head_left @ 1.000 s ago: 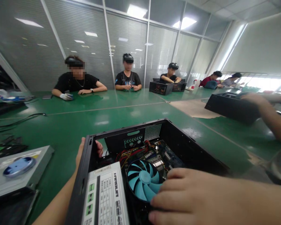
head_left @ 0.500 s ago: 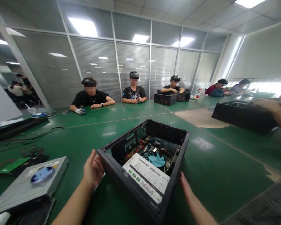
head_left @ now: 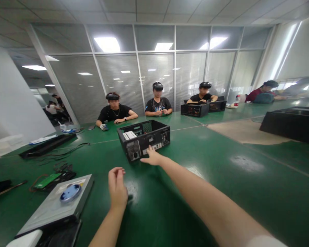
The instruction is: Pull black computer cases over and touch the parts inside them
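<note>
An open black computer case [head_left: 144, 139] stands on the green table [head_left: 221, 185], well out in front of me, with its rear panel turned my way. My right hand [head_left: 151, 158] is stretched far forward, fingers spread flat, its fingertips touching the case's near lower edge. My left hand [head_left: 117, 188] hovers closer to me above the table, fingers loosely curled and holding nothing.
A grey optical drive [head_left: 58, 202] with a blue disc lies near left. A green circuit board and cables [head_left: 50, 178] lie beyond it. Other black cases [head_left: 195, 109] [head_left: 290, 123] stand at the far side and right. Several people sit along the far edge.
The case has slid away from me across the table and turned. My right arm has stretched out after it; my left hand has come off its side.
</note>
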A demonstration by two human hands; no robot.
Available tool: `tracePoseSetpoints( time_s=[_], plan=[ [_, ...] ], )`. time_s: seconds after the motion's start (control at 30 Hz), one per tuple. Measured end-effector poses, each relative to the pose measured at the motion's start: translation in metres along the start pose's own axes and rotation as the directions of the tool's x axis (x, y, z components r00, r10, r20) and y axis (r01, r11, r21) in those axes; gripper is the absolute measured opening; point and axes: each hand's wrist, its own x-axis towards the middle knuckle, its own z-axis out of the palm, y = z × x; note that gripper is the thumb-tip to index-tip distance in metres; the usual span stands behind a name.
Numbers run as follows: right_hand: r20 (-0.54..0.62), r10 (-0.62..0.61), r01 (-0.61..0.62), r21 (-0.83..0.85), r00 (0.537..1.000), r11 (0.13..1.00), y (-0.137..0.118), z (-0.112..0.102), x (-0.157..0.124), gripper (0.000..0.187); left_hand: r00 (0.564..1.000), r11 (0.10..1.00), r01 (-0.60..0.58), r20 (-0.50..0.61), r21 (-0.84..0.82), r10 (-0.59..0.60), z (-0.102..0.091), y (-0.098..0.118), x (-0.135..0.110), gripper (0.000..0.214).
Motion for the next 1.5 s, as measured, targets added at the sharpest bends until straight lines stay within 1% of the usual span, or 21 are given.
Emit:
tracePoseSetpoints(
  time_s=[0.03,0.07,0.1,0.13,0.2,0.27,0.3,0.37,0.43,0.57,0.67,0.73,0.83,0.93,1.03,1.17,1.27,1.33,1.43,1.5],
  plan=[
    [-0.009,0.021,-0.021,-0.001,1.000,1.000,0.001,-0.001,0.026,0.097,0.996,0.997,-0.059,0.077,0.056,0.054,0.001,-0.004,-0.004,0.027],
    [-0.025,0.022,-0.022,-0.004,0.999,1.000,0.004,0.001,0.045,0.087,0.985,0.990,-0.107,0.144,0.095,0.093,0.003,-0.009,-0.006,0.027],
    [-0.030,0.012,-0.013,-0.011,0.999,1.000,0.008,0.006,0.056,0.082,0.975,0.984,-0.133,0.193,0.121,0.108,0.006,-0.014,-0.007,0.027],
    [-0.025,-0.010,0.010,-0.020,1.000,1.000,0.013,0.013,0.060,0.081,0.970,0.982,-0.132,0.220,0.137,0.099,0.008,-0.019,-0.007,0.027],
    [0.006,-0.075,0.075,-0.043,0.997,0.996,0.024,0.027,0.054,0.082,0.965,0.984,-0.100,0.257,0.149,0.059,0.014,-0.024,-0.006,0.027],
    [0.039,-0.131,0.133,-0.061,0.991,0.989,0.033,0.037,0.036,0.083,0.944,0.984,-0.092,0.328,0.151,0.038,0.017,-0.024,-0.005,0.027],
    [0.051,-0.152,0.156,-0.067,0.987,0.986,0.036,0.038,0.025,0.082,0.932,0.984,-0.099,0.359,0.147,0.040,0.018,-0.023,-0.004,0.027],
    [0.068,-0.187,0.192,-0.075,0.980,0.979,0.039,0.034,0.002,0.079,0.918,0.983,-0.115,0.394,0.142,0.050,0.018,-0.019,-0.004,0.026],
    [0.082,-0.212,0.218,-0.082,0.974,0.972,0.040,0.022,-0.026,0.074,0.922,0.984,-0.104,0.384,0.142,0.042,0.016,-0.016,-0.004,0.027],
    [0.130,-0.247,0.261,-0.099,0.960,0.960,0.041,-0.009,-0.092,0.057,0.922,0.991,-0.042,0.387,0.127,-0.011,0.013,-0.016,-0.004,0.029],
    [0.154,-0.181,0.201,-0.128,0.971,0.971,0.050,-0.022,-0.134,0.047,0.906,0.991,-0.037,0.423,0.130,-0.022,0.014,-0.019,-0.005,0.031],
    [0.113,-0.134,0.146,-0.116,0.985,0.982,0.059,-0.024,-0.152,0.041,0.896,0.989,-0.052,0.444,0.136,-0.014,0.015,-0.019,-0.006,0.031],
    [-0.049,-0.139,0.137,-0.041,0.989,0.990,0.075,-0.021,-0.166,0.034,0.889,0.985,-0.072,0.459,0.158,-0.009,0.014,-0.016,-0.009,0.031],
    [-0.173,-0.148,0.154,0.027,0.974,0.988,0.089,-0.024,-0.172,0.030,0.880,0.977,-0.082,0.474,0.196,-0.021,0.011,-0.010,-0.012,0.031],
    [-0.220,-0.101,0.121,0.079,0.970,0.989,0.101,-0.035,-0.173,0.031,0.868,0.971,-0.090,0.496,0.222,-0.033,0.007,-0.003,-0.017,0.030],
    [-0.206,0.005,0.040,0.213,0.979,0.976,0.114,-0.049,-0.168,0.035,0.856,0.962,-0.092,0.514,0.257,-0.055,0.005,0.002,-0.022,0.027],
    [-0.191,0.030,0.021,0.257,0.981,0.966,0.119,-0.050,-0.163,0.035,0.840,0.955,-0.105,0.538,0.279,-0.065,0.008,0.002,-0.022,0.025],
    [-0.180,0.028,0.020,0.255,0.983,0.967,0.118,-0.048,-0.161,0.033,0.829,0.945,-0.148,0.558,0.292,-0.042,0.012,0.000,-0.021,0.024],
    [-0.159,-0.025,0.065,0.250,0.987,0.966,0.114,-0.043,-0.159,0.030,0.799,0.913,-0.250,0.601,0.322,0.007,0.017,-0.001,-0.020,0.026],
    [-0.149,-0.062,0.099,0.251,0.987,0.963,0.111,-0.042,-0.160,0.028,0.778,0.881,-0.290,0.628,0.373,-0.010,0.020,-0.001,-0.020,0.031]
  ],
)
